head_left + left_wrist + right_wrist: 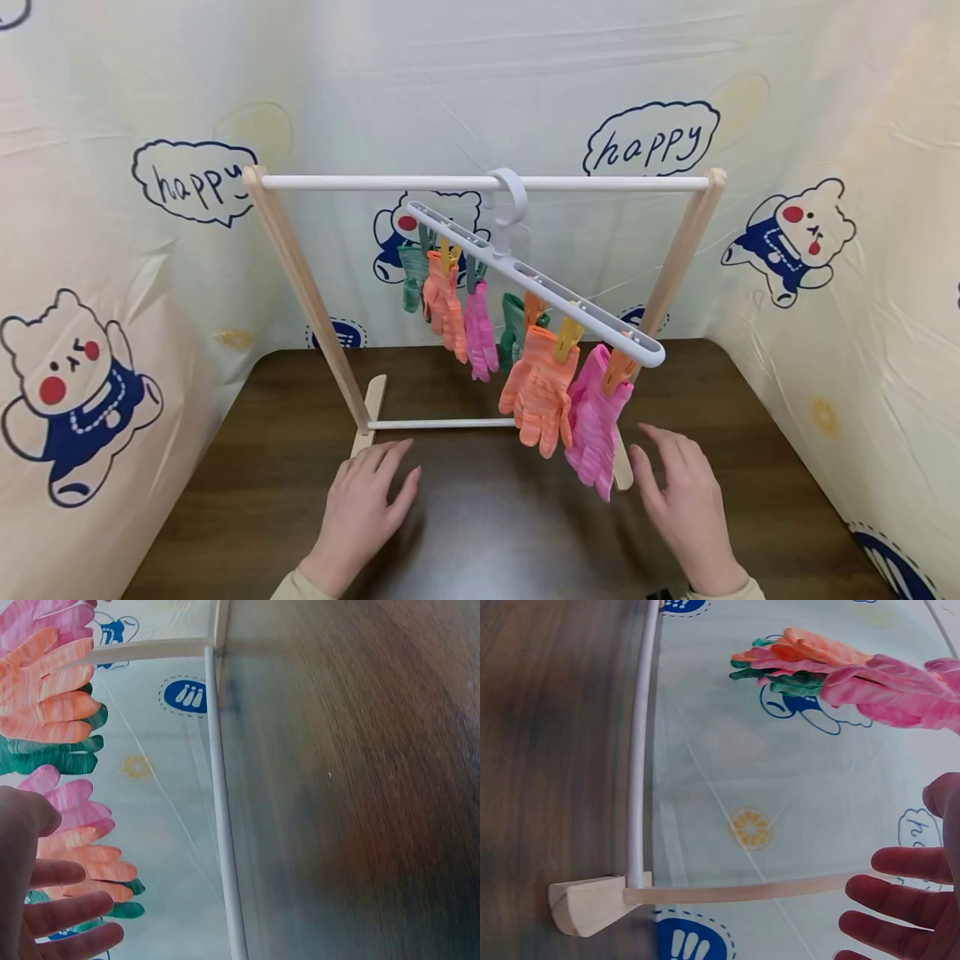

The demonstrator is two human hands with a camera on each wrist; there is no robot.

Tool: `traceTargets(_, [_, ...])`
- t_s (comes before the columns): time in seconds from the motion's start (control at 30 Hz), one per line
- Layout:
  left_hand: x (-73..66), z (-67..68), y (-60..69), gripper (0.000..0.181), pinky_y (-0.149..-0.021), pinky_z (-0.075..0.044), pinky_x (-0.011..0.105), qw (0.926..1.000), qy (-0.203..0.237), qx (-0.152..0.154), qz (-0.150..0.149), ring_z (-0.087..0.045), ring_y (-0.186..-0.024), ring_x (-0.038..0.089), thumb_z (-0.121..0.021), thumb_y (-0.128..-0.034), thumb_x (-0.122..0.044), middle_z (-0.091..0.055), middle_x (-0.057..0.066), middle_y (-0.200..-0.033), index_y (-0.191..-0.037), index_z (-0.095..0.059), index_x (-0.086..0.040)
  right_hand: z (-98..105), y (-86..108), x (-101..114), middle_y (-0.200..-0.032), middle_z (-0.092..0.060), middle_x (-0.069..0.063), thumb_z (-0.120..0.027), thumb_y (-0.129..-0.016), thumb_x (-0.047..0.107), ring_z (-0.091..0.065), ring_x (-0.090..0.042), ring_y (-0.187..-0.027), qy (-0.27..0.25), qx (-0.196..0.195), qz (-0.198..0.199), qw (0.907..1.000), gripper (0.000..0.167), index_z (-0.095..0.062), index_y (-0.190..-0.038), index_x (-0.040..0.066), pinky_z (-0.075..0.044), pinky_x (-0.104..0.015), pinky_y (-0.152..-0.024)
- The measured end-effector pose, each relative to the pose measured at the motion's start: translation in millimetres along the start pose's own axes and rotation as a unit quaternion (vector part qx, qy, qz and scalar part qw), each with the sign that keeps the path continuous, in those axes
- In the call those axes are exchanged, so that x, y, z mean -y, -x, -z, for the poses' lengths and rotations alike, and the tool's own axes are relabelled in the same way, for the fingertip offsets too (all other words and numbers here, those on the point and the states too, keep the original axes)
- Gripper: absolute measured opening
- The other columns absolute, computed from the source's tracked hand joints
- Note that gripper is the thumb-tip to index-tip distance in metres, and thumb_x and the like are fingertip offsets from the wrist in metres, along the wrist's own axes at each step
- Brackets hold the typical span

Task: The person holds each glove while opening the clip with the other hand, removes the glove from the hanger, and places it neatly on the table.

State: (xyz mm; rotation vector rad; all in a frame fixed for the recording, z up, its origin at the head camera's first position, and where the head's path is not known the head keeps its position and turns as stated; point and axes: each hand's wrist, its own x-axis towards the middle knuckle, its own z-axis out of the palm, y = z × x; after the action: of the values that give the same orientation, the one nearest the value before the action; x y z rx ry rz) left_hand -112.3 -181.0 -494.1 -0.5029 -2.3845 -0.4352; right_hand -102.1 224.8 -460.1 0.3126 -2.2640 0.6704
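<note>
A white hanger pegged with gloves is hung mid-frame, slanted upper left to lower right, its lower end above and nearest the right hand, which, like the left hand, is held relaxed and empty.

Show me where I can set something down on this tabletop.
A broad bare patch of tabletop lies between the left hand and right hand, in front of the lower bar. Bare wood also shows outside each hand. It is crowded around the near pink glove, with the near orange glove and the stand's right foot close by.
</note>
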Motion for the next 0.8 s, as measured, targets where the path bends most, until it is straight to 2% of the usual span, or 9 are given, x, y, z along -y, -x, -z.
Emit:
traceTargets(0.17, [-6.1, 0.4, -3.6, 0.038, -0.073, -0.055, 0.048, 0.9995, 0.019, -0.02, -0.018, -0.068, -0.088, 0.027, -0.053, -0.1039, -0.038, -0.073, 0.005, -0.1, -0.117, -0.074, -0.009, 4.3, -2.8, 2.3, -0.107, -0.071, -0.013, -0.072, -0.091, 0.011, -0.065, -0.032, -0.099, -0.005, -0.001, 0.01, 0.9999, 0.029, -0.07, -0.118, 0.0, -0.046, -0.044, -0.088])
traceTargets(0.4, [-18.6, 1.2, -14.1, 0.044, -0.068, -0.055, 0.042, 0.9975, 0.043, -0.038, -0.042, -0.069, -0.082, 0.023, -0.047, -0.1071, -0.042, -0.073, 0.003, -0.094, -0.111, -0.075, -0.008, 11.0, -4.9, 4.8, -0.107, -0.072, -0.012, -0.071, -0.093, 0.014, -0.065, -0.03, -0.101, -0.009, 0.012, 0.0, 0.9999, 0.028, -0.071, -0.119, 0.001, -0.046, -0.041, -0.09])
traceTargets(0.5, [-25.2, 1.8, -19.5, 0.043, -0.067, -0.057, 0.04, 0.9966, 0.053, -0.038, -0.051, -0.069, -0.081, 0.021, -0.049, -0.1067, -0.042, -0.073, 0.003, -0.093, -0.11, -0.075, -0.007, 13.6, -6.8, 6.2, -0.108, -0.072, -0.012, -0.071, -0.094, 0.015, -0.065, -0.03, -0.102, -0.01, 0.013, -0.004, 0.9999, 0.028, -0.071, -0.119, 0.002, -0.045, -0.037, -0.091])
traceTargets(0.67, [-37.8, 2.1, -29.2, 0.039, -0.065, -0.059, 0.038, 0.9953, 0.066, -0.035, -0.061, -0.071, -0.081, 0.019, -0.055, -0.1048, -0.042, -0.074, 0.001, -0.093, -0.111, -0.075, -0.009, 17.2, -9.4, 7.7, -0.109, -0.072, -0.012, -0.071, -0.095, 0.016, -0.064, -0.03, -0.105, -0.014, 0.017, -0.009, 0.9997, 0.028, -0.072, -0.119, 0.002, -0.04, -0.023, -0.098])
traceTargets(0.8, [-49.3, 2.7, -38.5, 0.031, -0.061, -0.059, 0.036, 0.9938, 0.081, -0.03, -0.069, -0.071, -0.08, 0.017, -0.066, -0.0986, -0.038, -0.074, 0.001, -0.091, -0.11, -0.076, -0.01, 19.1, -10.7, 9.0, -0.108, -0.072, -0.012, -0.071, -0.094, 0.016, -0.064, -0.03, -0.104, -0.014, 0.014, 0.0, 0.9998, 0.028, -0.072, -0.119, 0.002, -0.038, -0.019, -0.099])
